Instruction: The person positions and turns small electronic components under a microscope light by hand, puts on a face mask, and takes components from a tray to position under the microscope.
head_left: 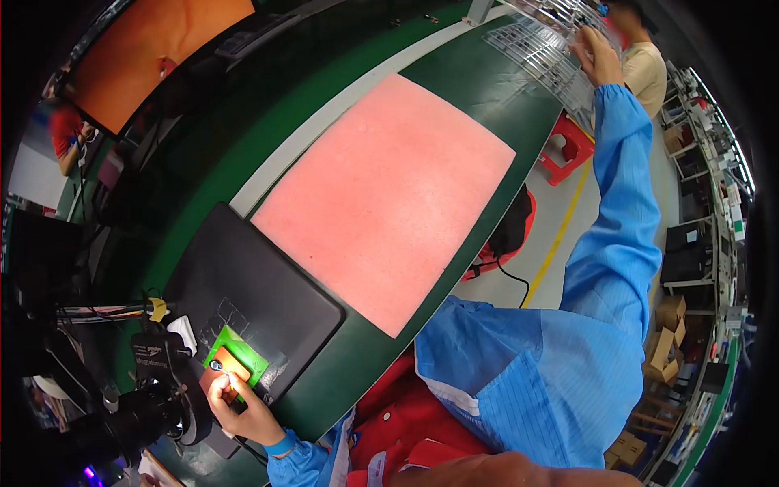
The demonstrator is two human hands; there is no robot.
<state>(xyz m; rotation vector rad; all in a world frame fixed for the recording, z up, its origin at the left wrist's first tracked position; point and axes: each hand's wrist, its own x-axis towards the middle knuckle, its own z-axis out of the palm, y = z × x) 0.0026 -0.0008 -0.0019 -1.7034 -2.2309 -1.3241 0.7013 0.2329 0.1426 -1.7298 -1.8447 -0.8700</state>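
Note:
My left hand (247, 415) is under the black microscope (158, 406), its thumb and fingers pinched together. At the fingertips is a small part with a round dark end (216, 365), over an orange block (235, 363). The block lies on a bright green pad (258, 367) on a black base plate (260, 292). My right hand (599, 58) is stretched to the far end of the bench, fingers bent together at the clear slotted trays (527, 53). What those fingers hold, if anything, is too small to make out.
A pink foam mat (389, 203) lies on the green bench (479, 61). A monitor (154, 57) shows an enlarged orange view. Red stools (568, 150) stand beside the bench. Another person (645, 69) is beyond my right hand; a second (66, 138) is at far left. Shelves and cardboard boxes (664, 349) line the right.

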